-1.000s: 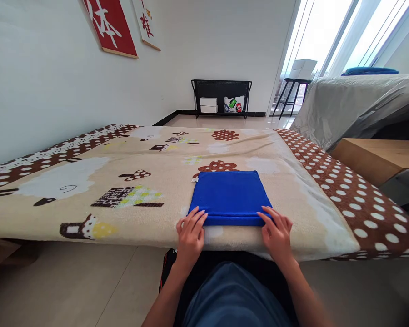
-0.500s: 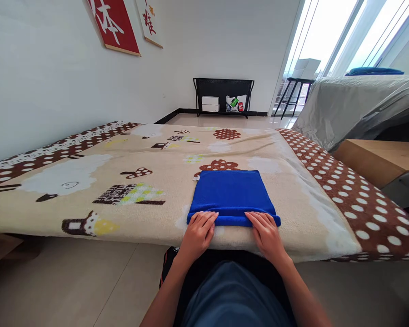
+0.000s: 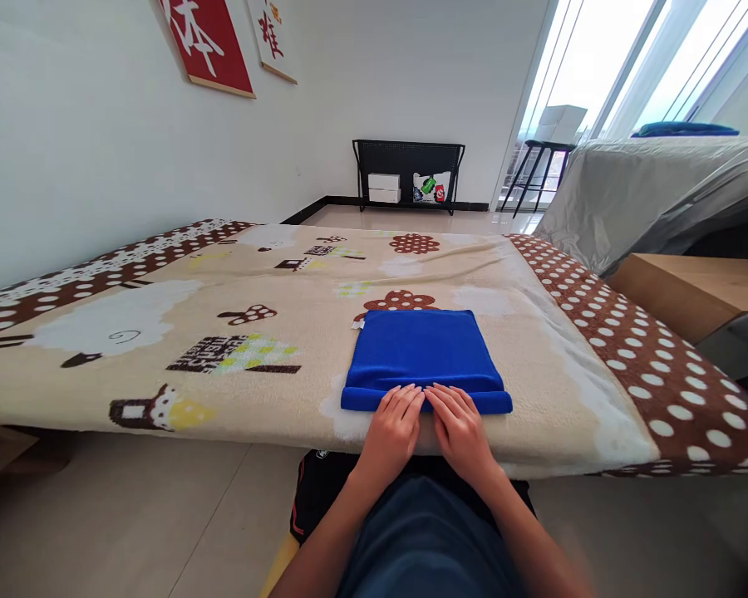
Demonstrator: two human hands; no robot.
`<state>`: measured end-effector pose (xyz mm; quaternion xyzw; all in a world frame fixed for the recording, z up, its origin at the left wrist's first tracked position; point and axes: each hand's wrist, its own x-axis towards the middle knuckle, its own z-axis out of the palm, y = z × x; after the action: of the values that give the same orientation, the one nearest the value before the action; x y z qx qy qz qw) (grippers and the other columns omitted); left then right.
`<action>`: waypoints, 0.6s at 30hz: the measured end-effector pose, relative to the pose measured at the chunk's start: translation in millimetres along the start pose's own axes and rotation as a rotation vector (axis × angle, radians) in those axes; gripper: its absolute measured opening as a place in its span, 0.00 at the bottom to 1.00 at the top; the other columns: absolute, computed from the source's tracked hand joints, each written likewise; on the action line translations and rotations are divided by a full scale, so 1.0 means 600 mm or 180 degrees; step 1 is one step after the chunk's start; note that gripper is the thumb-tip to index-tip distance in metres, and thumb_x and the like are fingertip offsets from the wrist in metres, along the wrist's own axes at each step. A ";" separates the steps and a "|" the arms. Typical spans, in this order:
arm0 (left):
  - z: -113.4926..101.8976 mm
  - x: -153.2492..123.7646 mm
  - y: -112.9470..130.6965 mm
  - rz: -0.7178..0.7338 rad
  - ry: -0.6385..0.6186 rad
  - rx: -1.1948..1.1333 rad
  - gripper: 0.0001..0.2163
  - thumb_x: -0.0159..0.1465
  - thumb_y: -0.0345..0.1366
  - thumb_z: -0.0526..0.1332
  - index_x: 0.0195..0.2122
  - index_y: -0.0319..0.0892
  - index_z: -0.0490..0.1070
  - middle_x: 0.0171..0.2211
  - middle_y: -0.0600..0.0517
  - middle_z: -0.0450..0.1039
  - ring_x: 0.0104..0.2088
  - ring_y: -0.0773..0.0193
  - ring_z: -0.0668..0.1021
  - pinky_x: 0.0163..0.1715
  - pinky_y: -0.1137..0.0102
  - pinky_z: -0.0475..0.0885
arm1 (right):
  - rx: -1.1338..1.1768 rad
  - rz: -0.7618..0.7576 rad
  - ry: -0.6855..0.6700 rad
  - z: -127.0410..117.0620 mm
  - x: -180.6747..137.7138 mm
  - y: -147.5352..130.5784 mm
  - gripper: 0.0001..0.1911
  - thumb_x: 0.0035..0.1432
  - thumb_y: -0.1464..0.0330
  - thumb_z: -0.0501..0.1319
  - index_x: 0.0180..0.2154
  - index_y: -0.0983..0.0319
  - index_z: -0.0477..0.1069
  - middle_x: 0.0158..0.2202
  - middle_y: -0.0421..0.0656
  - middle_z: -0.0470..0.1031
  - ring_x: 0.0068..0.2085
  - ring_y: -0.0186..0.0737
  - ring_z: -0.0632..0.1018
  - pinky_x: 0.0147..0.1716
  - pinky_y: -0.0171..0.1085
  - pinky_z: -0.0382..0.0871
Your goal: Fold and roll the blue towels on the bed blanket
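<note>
A blue towel (image 3: 422,342) lies spread on the patterned blanket, its near edge turned over into a narrow roll. My left hand (image 3: 396,425) is closed over that roll just left of its middle, fingers together and bent across the top. Just to the right of it, my right hand (image 3: 460,425) is closed over the roll in the same way. The fingertips of the two hands nearly meet. Both ends of the roll stick out past my hands, and a small white tag shows at the towel's far left corner. The roll beneath my fingers is hidden.
The cream blanket (image 3: 312,332) with brown dotted borders covers the bed-like surface before me. A cardboard box (image 3: 691,286) and plastic-covered furniture (image 3: 661,178) stand at the right. A black rack (image 3: 410,158) is against the far wall, with a dark stool (image 3: 539,166) near the window.
Both hands have slid inward along the roll, from near its ends to its middle. The towel lies in about the same place.
</note>
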<state>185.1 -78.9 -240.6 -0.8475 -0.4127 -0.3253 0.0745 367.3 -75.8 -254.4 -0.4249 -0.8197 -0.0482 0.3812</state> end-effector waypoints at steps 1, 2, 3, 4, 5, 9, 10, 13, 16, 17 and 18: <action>0.003 0.005 -0.001 -0.0044 -0.0023 -0.0009 0.19 0.70 0.28 0.51 0.60 0.41 0.68 0.57 0.44 0.75 0.58 0.56 0.75 0.60 0.56 0.67 | -0.0011 0.0034 -0.0056 0.002 0.006 -0.004 0.22 0.69 0.73 0.51 0.61 0.60 0.68 0.58 0.45 0.74 0.60 0.43 0.73 0.61 0.47 0.62; 0.003 0.008 -0.006 -0.0136 -0.0044 0.0008 0.18 0.71 0.30 0.51 0.60 0.41 0.69 0.57 0.44 0.75 0.58 0.56 0.75 0.59 0.56 0.67 | -0.0061 0.0096 -0.0095 0.002 0.009 -0.004 0.21 0.70 0.71 0.51 0.61 0.59 0.68 0.58 0.45 0.74 0.60 0.43 0.73 0.62 0.47 0.62; 0.001 0.008 -0.014 -0.0237 -0.0070 0.0036 0.17 0.72 0.31 0.52 0.59 0.41 0.69 0.57 0.45 0.75 0.58 0.56 0.75 0.60 0.56 0.66 | -0.0133 0.0165 -0.0128 0.000 0.011 -0.001 0.20 0.71 0.70 0.52 0.61 0.59 0.68 0.58 0.45 0.74 0.60 0.43 0.73 0.62 0.47 0.61; -0.003 0.007 -0.024 -0.0325 -0.0096 0.0062 0.16 0.73 0.32 0.52 0.59 0.42 0.69 0.57 0.45 0.75 0.58 0.56 0.75 0.60 0.56 0.65 | -0.0214 0.0230 -0.0149 -0.004 0.011 0.005 0.20 0.71 0.68 0.52 0.61 0.59 0.68 0.58 0.45 0.74 0.60 0.44 0.73 0.62 0.47 0.60; -0.009 0.004 -0.036 -0.0400 -0.0103 0.0085 0.16 0.73 0.33 0.51 0.59 0.43 0.70 0.57 0.46 0.75 0.58 0.56 0.75 0.60 0.56 0.64 | -0.0298 0.0292 -0.0147 -0.010 0.008 0.013 0.19 0.72 0.67 0.52 0.61 0.59 0.68 0.58 0.45 0.75 0.60 0.44 0.73 0.62 0.48 0.59; -0.035 -0.021 -0.089 -0.0697 -0.0094 0.0165 0.15 0.74 0.35 0.51 0.57 0.45 0.71 0.57 0.47 0.76 0.59 0.57 0.75 0.61 0.55 0.59 | -0.0619 0.0563 -0.0011 -0.036 -0.016 0.060 0.18 0.73 0.64 0.52 0.59 0.60 0.70 0.57 0.45 0.75 0.59 0.45 0.74 0.61 0.48 0.57; -0.040 -0.027 -0.100 -0.0779 -0.0083 0.0187 0.15 0.74 0.35 0.51 0.56 0.45 0.71 0.57 0.48 0.76 0.59 0.57 0.75 0.61 0.54 0.57 | -0.0677 0.0624 0.0021 -0.042 -0.024 0.072 0.18 0.73 0.64 0.51 0.59 0.60 0.70 0.57 0.45 0.75 0.59 0.45 0.74 0.61 0.48 0.56; -0.053 -0.040 -0.123 -0.1008 -0.0042 0.0170 0.14 0.75 0.37 0.50 0.55 0.48 0.72 0.56 0.49 0.76 0.58 0.56 0.75 0.61 0.53 0.54 | -0.0730 0.0784 0.0099 -0.059 -0.045 0.102 0.19 0.74 0.64 0.49 0.58 0.59 0.71 0.57 0.45 0.76 0.58 0.45 0.74 0.60 0.48 0.57; -0.064 -0.045 -0.135 -0.1167 -0.0069 -0.0026 0.13 0.74 0.40 0.52 0.53 0.50 0.74 0.55 0.50 0.76 0.58 0.56 0.75 0.60 0.54 0.54 | -0.0567 0.0909 0.0141 -0.072 -0.060 0.124 0.19 0.73 0.60 0.49 0.55 0.58 0.72 0.56 0.45 0.76 0.58 0.46 0.74 0.58 0.48 0.59; -0.068 -0.046 -0.139 -0.1219 -0.0057 -0.0087 0.12 0.73 0.41 0.54 0.51 0.50 0.74 0.55 0.50 0.76 0.57 0.56 0.75 0.60 0.54 0.55 | -0.0489 0.0964 0.0159 -0.076 -0.064 0.130 0.19 0.73 0.58 0.50 0.54 0.57 0.73 0.55 0.45 0.77 0.57 0.47 0.74 0.57 0.48 0.60; -0.073 -0.048 -0.143 -0.1271 -0.0034 -0.0137 0.11 0.72 0.42 0.55 0.50 0.51 0.75 0.54 0.51 0.76 0.56 0.55 0.75 0.60 0.55 0.56 | -0.0416 0.1035 0.0186 -0.080 -0.067 0.135 0.19 0.72 0.56 0.51 0.52 0.57 0.74 0.55 0.45 0.77 0.56 0.48 0.74 0.56 0.48 0.61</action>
<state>86.4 -59.5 -236.2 -0.7519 -0.5659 -0.3380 -0.0118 468.9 -70.1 -267.5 -0.5741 -0.7238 -0.0514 0.3792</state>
